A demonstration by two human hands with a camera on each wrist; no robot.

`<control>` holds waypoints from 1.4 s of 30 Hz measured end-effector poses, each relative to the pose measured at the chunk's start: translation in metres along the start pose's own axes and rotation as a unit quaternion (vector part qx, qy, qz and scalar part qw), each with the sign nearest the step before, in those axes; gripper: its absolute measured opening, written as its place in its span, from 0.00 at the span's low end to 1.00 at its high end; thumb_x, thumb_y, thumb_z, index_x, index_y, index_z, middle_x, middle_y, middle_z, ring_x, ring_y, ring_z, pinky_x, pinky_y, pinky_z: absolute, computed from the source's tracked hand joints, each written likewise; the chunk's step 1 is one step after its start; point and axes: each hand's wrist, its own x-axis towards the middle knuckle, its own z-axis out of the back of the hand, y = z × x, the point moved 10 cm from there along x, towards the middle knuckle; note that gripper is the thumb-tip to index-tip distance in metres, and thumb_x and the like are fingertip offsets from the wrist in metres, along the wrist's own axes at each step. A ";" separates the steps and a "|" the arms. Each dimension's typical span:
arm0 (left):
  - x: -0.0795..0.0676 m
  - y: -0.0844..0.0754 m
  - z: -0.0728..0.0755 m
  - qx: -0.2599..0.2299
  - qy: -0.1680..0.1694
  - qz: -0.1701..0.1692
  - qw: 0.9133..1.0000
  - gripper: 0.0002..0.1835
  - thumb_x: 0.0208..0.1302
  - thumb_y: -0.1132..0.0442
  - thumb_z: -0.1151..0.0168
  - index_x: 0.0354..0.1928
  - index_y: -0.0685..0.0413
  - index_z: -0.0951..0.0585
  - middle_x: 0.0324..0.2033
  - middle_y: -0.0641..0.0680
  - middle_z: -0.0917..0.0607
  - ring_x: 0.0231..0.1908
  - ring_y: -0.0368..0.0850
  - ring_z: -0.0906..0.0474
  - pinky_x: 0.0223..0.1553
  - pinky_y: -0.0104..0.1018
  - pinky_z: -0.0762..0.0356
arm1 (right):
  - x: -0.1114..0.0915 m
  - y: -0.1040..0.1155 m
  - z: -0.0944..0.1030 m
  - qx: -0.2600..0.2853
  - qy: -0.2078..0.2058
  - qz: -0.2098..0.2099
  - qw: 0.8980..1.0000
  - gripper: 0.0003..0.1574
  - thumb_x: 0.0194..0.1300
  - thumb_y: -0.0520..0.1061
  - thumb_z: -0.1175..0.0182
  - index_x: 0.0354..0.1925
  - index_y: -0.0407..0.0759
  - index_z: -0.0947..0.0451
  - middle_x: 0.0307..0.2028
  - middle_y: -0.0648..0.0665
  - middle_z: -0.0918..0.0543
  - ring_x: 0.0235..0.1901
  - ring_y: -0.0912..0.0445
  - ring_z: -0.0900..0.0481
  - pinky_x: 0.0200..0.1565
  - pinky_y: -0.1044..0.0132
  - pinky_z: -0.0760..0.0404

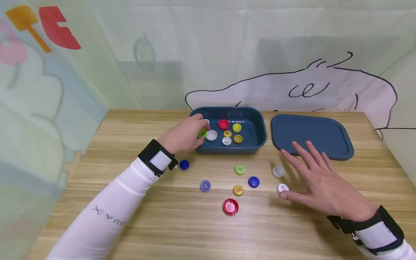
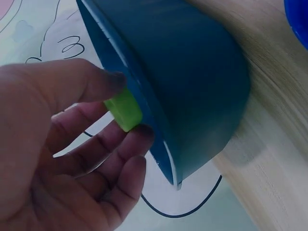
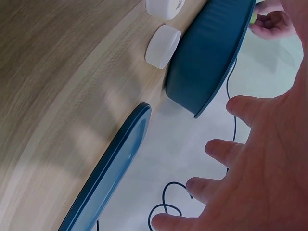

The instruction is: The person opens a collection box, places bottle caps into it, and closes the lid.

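Wood-grain table (image 1: 113, 137) is seen under left hand (image 1: 185, 135) and right hand (image 1: 321, 187). Pale backdrop (image 1: 208, 54) is seen beyond both. Far left of left hand, orange hammer shape (image 1: 22, 18), red notched shape (image 1: 55, 32) and pink shape (image 1: 14, 54) are printed. Leaf print (image 1: 144, 54) is placed beyond left hand, slightly left. Black-outlined figure (image 1: 266, 90) is drawn from beyond left hand to past right hand.

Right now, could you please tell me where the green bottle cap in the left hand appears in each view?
Head: green bottle cap at picture centre, in the left hand.
Left wrist: just left of centre.
Right wrist: upper right, only a sliver.
Shared landmark: the blue tub.
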 end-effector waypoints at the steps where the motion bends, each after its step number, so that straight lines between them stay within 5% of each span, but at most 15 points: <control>1: 0.001 0.001 -0.002 -0.001 0.004 0.004 1.000 0.16 0.61 0.60 0.36 0.51 0.55 0.19 0.44 0.52 0.24 0.39 0.41 0.29 0.48 0.36 0.21 | 0.000 0.001 0.001 -0.001 -0.001 0.000 1.000 0.67 0.48 0.80 0.39 0.76 0.59 0.55 0.75 0.41 0.58 0.70 0.43 0.71 0.64 0.26 0.64; 10: -0.007 0.006 0.005 0.019 -0.051 -0.005 0.999 0.23 0.59 0.53 0.34 0.55 0.52 0.22 0.49 0.53 0.24 0.47 0.45 0.32 0.57 0.49 0.28 | 0.000 0.002 0.001 -0.006 0.003 -0.004 1.000 0.67 0.48 0.81 0.40 0.76 0.59 0.54 0.75 0.41 0.57 0.71 0.43 0.70 0.64 0.26 0.63; 18: -0.036 0.011 0.022 0.030 -0.101 -0.013 0.994 0.32 0.58 0.46 0.35 0.63 0.51 0.27 0.56 0.54 0.27 0.58 0.50 0.38 0.60 0.54 0.35 | 0.003 0.003 0.002 -0.008 0.003 -0.003 1.000 0.66 0.48 0.81 0.40 0.76 0.59 0.54 0.75 0.40 0.57 0.71 0.42 0.68 0.64 0.26 0.63; 27: -0.089 0.028 0.030 0.047 -0.157 0.010 0.986 0.42 0.56 0.38 0.36 0.69 0.50 0.33 0.67 0.61 0.36 0.66 0.60 0.49 0.60 0.67 0.42 | 0.011 0.011 0.016 -0.022 -0.052 0.044 0.997 0.52 0.50 0.66 0.29 0.67 0.47 0.34 0.59 0.37 0.29 0.56 0.40 0.33 0.51 0.34 0.28; 34: -0.127 0.046 0.020 0.066 -0.162 0.053 0.983 0.48 0.54 0.29 0.41 0.72 0.48 0.38 0.71 0.62 0.44 0.69 0.63 0.60 0.61 0.74 0.51 | 0.023 0.012 0.009 -0.001 -0.017 0.032 0.999 0.42 0.53 0.64 0.30 0.59 0.45 0.26 0.51 0.42 0.23 0.47 0.49 0.24 0.43 0.46 0.18; 42: -0.152 0.065 -0.008 0.083 -0.120 0.113 0.983 0.53 0.53 0.20 0.51 0.75 0.43 0.44 0.74 0.60 0.53 0.69 0.61 0.73 0.57 0.82 0.57 | 0.030 0.017 -0.002 0.017 -0.008 0.060 0.998 0.36 0.53 0.58 0.28 0.57 0.46 0.24 0.44 0.47 0.23 0.33 0.63 0.26 0.30 0.66 0.18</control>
